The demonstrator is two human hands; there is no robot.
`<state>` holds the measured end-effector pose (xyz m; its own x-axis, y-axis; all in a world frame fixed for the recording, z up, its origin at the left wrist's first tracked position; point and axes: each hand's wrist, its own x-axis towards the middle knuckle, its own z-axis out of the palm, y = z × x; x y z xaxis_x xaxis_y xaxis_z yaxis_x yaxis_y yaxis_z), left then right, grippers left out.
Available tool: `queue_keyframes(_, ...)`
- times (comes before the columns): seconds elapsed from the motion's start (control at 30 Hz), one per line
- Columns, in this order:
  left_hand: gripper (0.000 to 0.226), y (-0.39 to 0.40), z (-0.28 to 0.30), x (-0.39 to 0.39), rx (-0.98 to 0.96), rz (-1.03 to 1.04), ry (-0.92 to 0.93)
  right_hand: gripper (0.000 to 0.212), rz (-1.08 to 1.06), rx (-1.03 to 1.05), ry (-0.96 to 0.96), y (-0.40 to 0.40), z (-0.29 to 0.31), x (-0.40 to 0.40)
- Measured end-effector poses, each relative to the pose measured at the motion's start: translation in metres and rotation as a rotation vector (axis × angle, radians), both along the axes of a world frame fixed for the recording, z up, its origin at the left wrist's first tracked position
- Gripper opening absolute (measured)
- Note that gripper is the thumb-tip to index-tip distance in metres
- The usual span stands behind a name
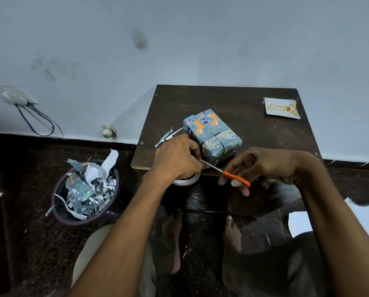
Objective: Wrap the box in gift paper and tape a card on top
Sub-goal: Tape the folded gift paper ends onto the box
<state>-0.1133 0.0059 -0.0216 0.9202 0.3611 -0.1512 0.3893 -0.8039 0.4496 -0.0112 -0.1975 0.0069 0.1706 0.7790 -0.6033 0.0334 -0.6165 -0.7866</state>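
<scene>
The box (213, 136), wrapped in blue animal-print gift paper, lies on the dark wooden table (250, 129) near its front edge. My left hand (177, 157) grips a roll of clear tape (186, 181) at the table's front edge, just left of the box. My right hand (262, 166) holds orange-handled scissors (233, 175), whose blades point left toward my left hand's fingers. A "Happy Birthday" card (282, 108) lies flat at the table's far right corner.
A dark bin (85, 213) full of gift-paper scraps stands on the floor to the left. Paper strips (165, 137) lie on the table's left edge. A wall socket with cables (18, 97) is at far left. My bare feet are under the table. White paper (363, 219) lies at right.
</scene>
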Motion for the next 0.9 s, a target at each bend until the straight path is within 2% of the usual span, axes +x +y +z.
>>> queue_keyframes(0.1, 0.014, -0.001, 0.000, 0.000, 0.011, 0.007, -0.006, 0.026, 0.028, 0.046, 0.061, 0.004, 0.002, -0.001)
queue_keyframes(0.17, 0.011, -0.001, -0.001, 0.000, 0.008, 0.011, -0.013, 0.036, 0.035, 0.084, 0.122, 0.007, 0.001, -0.001)
queue_keyframes(0.3, 0.019, 0.000, -0.001, 0.002, -0.004, 0.000, -0.020, 0.041, 0.036, 0.173, 0.162, -0.001, 0.000, 0.001)
queue_keyframes(0.37, 0.029, 0.000, 0.002, 0.002, -0.022, -0.007, -0.012, 0.046, -0.040, 0.275, 0.193, -0.013, 0.002, 0.004)
queue_keyframes(0.43, 0.033, 0.002, 0.004, 0.001, -0.016, -0.009, -0.001, 0.045, -0.232, 0.364, 0.170, -0.024, 0.007, 0.006)
queue_keyframes(0.53, 0.033, 0.006, 0.004, -0.003, 0.017, 0.001, 0.027, 0.045, -0.585, 0.315, -0.078, -0.032, 0.005, 0.014)
queue_keyframes(0.63, 0.032, 0.010, 0.004, -0.008, 0.067, 0.017, 0.056, 0.034, -0.796, 0.116, -0.463, -0.033, -0.007, 0.018)
queue_keyframes(0.73, 0.032, 0.014, 0.003, -0.010, 0.074, 0.033, 0.066, 0.020, -0.810, -0.030, -0.729, -0.027, -0.015, 0.016)
queue_keyframes(0.9, 0.034, 0.013, 0.002, -0.007, 0.062, 0.021, 0.077, 0.023, -0.685, -0.245, -1.050, -0.005, -0.034, 0.017)
